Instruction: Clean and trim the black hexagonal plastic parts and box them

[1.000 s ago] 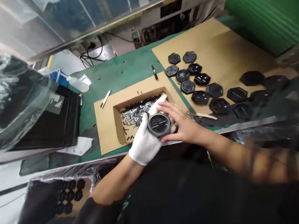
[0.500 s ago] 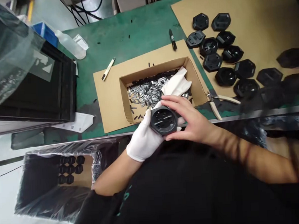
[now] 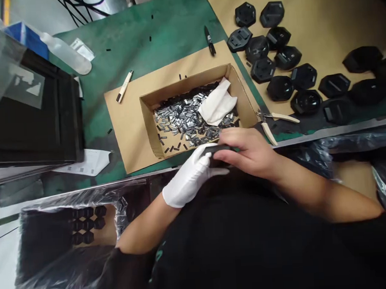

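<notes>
Both hands grip a black hexagonal plastic housing (image 3: 217, 149), now turned edge-on, just in front of the cardboard box. My left hand (image 3: 190, 177), in a white glove, is closed on its left side. My bare right hand (image 3: 250, 152) pinches its right side between thumb and fingers. Behind them stands the open cardboard box (image 3: 149, 125), holding many small dark and silvery strips (image 3: 181, 115) and a crumpled white cloth (image 3: 219, 102). The housing's inner face is hidden at this angle.
More black housings (image 3: 263, 68) lie on cardboard at right. White-handled pliers (image 3: 268, 132), a marker (image 3: 210, 41) and a cutter knife (image 3: 124, 86) rest on the bench. A bottle (image 3: 67, 54) and a dark cabinet (image 3: 32, 114) stand left. Below, a plastic-lined box (image 3: 110, 235) contains several housings.
The housing has tilted from showing its open hollow face to edge-on. The left hand has rolled with it, and the right fingers have closed on its edge. The whole view has shifted slightly.
</notes>
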The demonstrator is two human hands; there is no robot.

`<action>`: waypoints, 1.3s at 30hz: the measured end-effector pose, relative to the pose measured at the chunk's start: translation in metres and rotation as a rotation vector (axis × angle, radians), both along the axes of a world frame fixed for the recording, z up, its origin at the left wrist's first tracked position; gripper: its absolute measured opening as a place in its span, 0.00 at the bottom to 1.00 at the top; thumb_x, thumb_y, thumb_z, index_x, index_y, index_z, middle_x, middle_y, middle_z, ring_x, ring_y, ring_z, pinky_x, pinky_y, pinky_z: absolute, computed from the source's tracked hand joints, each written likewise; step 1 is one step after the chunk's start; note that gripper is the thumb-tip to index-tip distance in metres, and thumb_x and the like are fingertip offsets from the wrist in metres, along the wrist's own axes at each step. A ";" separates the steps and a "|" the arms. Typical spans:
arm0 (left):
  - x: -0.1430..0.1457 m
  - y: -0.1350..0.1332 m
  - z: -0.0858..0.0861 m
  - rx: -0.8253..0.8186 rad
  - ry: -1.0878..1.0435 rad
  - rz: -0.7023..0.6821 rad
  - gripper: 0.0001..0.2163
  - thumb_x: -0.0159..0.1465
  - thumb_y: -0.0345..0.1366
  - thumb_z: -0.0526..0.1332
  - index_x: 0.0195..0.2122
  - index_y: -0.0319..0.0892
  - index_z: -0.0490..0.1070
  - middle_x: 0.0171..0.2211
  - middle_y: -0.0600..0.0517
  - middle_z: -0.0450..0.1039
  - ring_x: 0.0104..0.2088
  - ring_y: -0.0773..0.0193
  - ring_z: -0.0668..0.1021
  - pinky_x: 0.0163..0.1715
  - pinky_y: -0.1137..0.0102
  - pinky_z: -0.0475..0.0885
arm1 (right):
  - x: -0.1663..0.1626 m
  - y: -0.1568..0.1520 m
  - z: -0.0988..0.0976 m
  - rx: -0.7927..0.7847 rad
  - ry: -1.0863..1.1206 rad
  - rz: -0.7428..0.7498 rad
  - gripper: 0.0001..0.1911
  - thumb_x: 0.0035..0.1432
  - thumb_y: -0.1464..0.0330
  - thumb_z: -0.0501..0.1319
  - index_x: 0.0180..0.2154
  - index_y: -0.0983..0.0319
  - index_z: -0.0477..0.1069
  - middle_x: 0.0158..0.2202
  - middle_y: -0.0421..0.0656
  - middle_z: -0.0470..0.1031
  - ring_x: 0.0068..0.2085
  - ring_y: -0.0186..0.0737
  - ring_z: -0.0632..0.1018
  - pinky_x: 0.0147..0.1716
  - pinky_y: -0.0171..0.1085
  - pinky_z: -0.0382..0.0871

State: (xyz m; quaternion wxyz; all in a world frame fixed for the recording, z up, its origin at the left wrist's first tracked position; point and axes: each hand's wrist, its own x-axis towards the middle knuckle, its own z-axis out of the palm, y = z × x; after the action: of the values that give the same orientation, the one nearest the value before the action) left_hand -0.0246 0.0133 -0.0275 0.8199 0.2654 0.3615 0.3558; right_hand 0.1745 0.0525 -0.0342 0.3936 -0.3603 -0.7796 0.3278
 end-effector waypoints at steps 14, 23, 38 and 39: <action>0.021 0.014 -0.007 -0.320 -0.231 -0.116 0.22 0.71 0.55 0.66 0.58 0.47 0.78 0.50 0.44 0.84 0.43 0.50 0.88 0.32 0.67 0.81 | 0.078 -0.024 -0.023 0.045 -0.306 -0.538 0.21 0.73 0.50 0.61 0.54 0.57 0.78 0.50 0.55 0.82 0.52 0.60 0.82 0.56 0.61 0.77; 0.022 0.020 0.014 -0.385 -0.243 0.087 0.25 0.80 0.55 0.46 0.45 0.45 0.77 0.48 0.44 0.83 0.43 0.51 0.88 0.31 0.66 0.81 | 0.122 -0.023 -0.041 -0.286 -0.732 -0.757 0.34 0.62 0.57 0.66 0.65 0.68 0.72 0.60 0.68 0.74 0.62 0.76 0.73 0.64 0.72 0.65; 0.031 0.011 0.022 -0.280 0.013 0.305 0.29 0.77 0.64 0.45 0.51 0.47 0.76 0.44 0.47 0.85 0.44 0.53 0.89 0.40 0.63 0.84 | 0.036 -0.043 0.033 -0.005 -0.401 -0.138 0.29 0.66 0.63 0.67 0.66 0.52 0.68 0.56 0.52 0.70 0.60 0.63 0.75 0.66 0.65 0.73; 0.030 0.010 0.022 -0.287 0.005 0.302 0.30 0.77 0.64 0.45 0.51 0.46 0.77 0.44 0.46 0.85 0.45 0.53 0.88 0.41 0.63 0.84 | 0.035 -0.041 0.033 0.021 -0.412 -0.133 0.29 0.66 0.63 0.67 0.67 0.54 0.68 0.57 0.53 0.70 0.60 0.64 0.75 0.66 0.67 0.73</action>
State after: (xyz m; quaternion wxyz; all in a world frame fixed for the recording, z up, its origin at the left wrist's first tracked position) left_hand 0.0058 0.0235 -0.0059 0.7858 0.0893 0.4462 0.4189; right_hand 0.2094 0.0118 -0.0009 0.2504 -0.4662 -0.8215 0.2123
